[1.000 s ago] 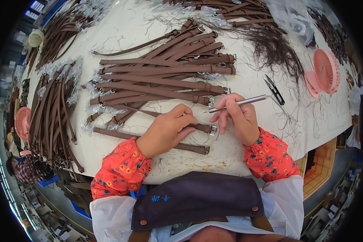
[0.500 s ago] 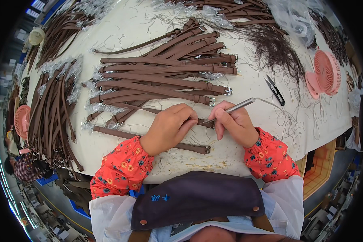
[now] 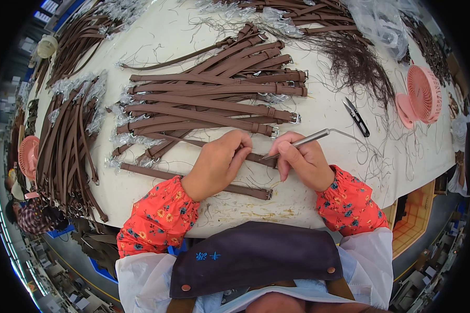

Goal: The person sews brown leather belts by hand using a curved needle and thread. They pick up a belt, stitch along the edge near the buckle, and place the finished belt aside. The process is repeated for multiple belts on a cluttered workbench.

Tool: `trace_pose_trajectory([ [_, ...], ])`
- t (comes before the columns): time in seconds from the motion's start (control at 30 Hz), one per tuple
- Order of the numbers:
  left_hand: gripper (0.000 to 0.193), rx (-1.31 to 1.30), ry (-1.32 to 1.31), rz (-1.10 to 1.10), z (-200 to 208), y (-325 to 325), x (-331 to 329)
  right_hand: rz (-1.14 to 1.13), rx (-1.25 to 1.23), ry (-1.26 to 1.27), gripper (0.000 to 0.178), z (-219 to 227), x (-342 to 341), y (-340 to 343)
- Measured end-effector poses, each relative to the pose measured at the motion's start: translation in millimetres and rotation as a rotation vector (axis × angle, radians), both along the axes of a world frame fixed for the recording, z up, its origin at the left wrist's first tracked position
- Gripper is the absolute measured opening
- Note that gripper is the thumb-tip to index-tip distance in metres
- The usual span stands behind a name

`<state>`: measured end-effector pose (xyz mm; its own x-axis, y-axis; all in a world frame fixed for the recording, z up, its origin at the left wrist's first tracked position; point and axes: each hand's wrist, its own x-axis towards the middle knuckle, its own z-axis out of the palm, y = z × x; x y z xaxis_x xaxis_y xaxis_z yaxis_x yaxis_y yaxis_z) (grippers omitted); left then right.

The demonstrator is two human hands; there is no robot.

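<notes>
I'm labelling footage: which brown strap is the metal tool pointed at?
The strap between the left hand and right hand. Only it has the metal tool pointed at it; the lone strap nearest the apron and the strap pile lie clear.

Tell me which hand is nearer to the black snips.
Right. The right hand, holding a slim metal tool, is just to the lower left of the black snips; the left hand is lower left too, but farther away.

A slim silvery tool (image 3: 314,137) slants, its tip at a flat, partly hidden brown strap (image 3: 257,158).
</notes>
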<state>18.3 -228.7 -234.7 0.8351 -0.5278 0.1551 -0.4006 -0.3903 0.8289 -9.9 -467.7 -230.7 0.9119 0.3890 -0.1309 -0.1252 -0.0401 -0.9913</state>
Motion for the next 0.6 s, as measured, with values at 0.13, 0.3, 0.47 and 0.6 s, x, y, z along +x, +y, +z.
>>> trace_pose_trajectory([
  [0.13,0.007,0.017,-0.051,-0.011,3.1,-6.7,-1.3,-0.107,0.104,-0.063,0.043,-5.7,0.3,-0.1],
  [0.3,0.006,0.079,-0.114,-0.071,-4.8,-4.3,1.6,-0.094,0.132,0.018,0.047,-3.5,1.5,0.0],
  [0.47,0.005,0.088,-0.038,-0.021,-0.3,-5.8,1.7,-0.040,0.069,-0.016,0.057,-8.8,1.4,0.4],
  [0.6,0.005,0.046,-0.004,-0.002,-0.7,-5.4,1.4,-0.032,0.037,-0.022,0.059,-10.0,1.5,0.5],
])
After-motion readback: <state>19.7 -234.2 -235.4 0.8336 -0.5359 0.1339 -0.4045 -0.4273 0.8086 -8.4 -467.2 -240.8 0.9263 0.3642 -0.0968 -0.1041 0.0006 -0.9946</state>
